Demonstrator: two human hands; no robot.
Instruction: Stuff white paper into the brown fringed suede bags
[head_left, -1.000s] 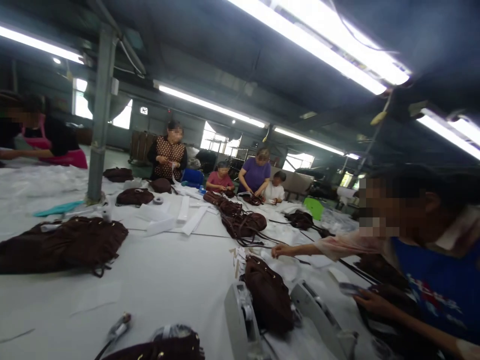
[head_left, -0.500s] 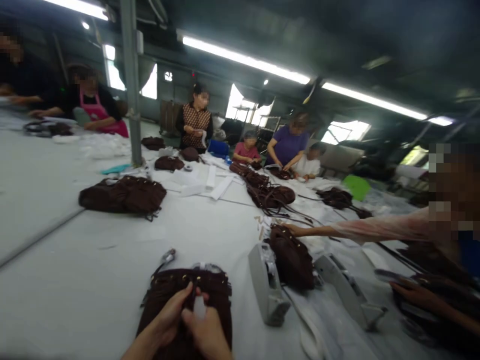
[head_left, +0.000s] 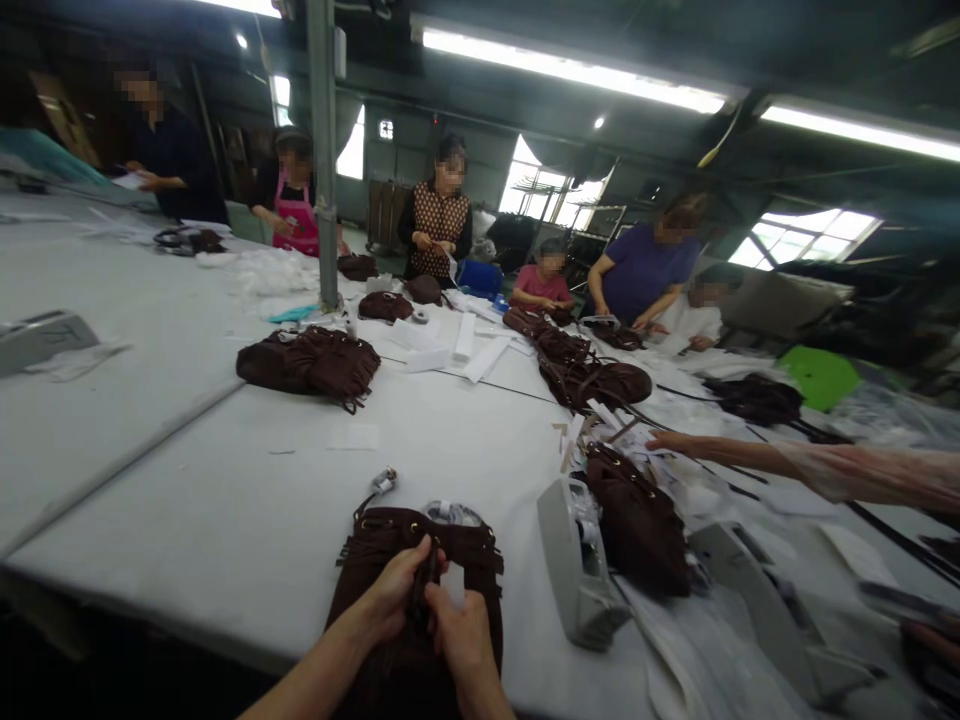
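Observation:
A dark brown fringed bag (head_left: 382, 545) lies on the white table (head_left: 247, 500) right in front of me. My left hand (head_left: 397, 592) is closed on the bag's front, pinching a dark tassel or strap. My right hand (head_left: 465, 632) is closed beside it, holding a small white tag (head_left: 452, 584) against the bag. A metal clasp (head_left: 382, 481) on a strap lies just beyond the bag's top edge.
A grey tape dispenser (head_left: 574, 565) and another brown bag (head_left: 637, 520) lie to my right. A co-worker's arm (head_left: 787, 462) reaches in from the right. More brown bags (head_left: 311, 362) and white paper strips (head_left: 465, 345) lie farther off, where several people work.
The view has tilted down and swung left. My hands and the bag, unseen a second ago, are now in view, and the co-worker on the right has slid mostly out of frame.

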